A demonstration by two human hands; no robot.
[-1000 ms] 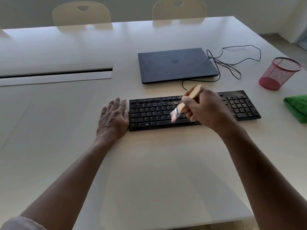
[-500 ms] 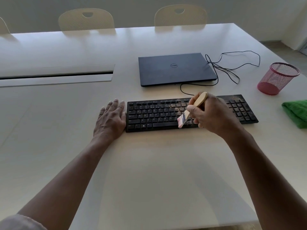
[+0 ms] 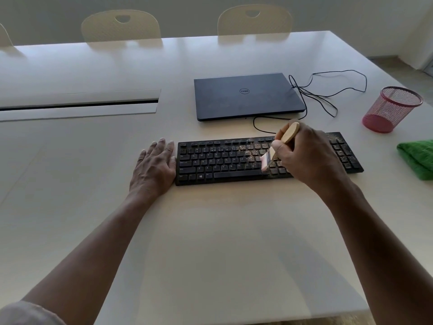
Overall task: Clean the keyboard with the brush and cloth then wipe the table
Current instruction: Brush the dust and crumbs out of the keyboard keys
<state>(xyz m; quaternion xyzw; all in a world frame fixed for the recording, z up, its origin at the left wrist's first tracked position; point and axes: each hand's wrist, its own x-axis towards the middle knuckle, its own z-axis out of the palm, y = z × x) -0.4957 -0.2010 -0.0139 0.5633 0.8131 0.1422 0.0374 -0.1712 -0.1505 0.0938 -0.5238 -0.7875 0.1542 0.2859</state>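
The left hand (image 3: 153,170) lies flat and open on the counter (image 3: 210,242), fingers straight, its edge against the left end of the keyboard (image 3: 222,160). The right hand (image 3: 307,156) curls around the wooden brush (image 3: 278,144), angled down with bristles on crumb-covered keys right of center. A green cloth (image 3: 418,159) sits far right.

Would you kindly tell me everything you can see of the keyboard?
The keyboard is black, looks plastic, and lies flat on the white table, near the closed laptop. Brownish crumbs dust its right half; the left looks cleaner. The left hand rests against its left end, and the brush in the right hand meets keys right of centre.
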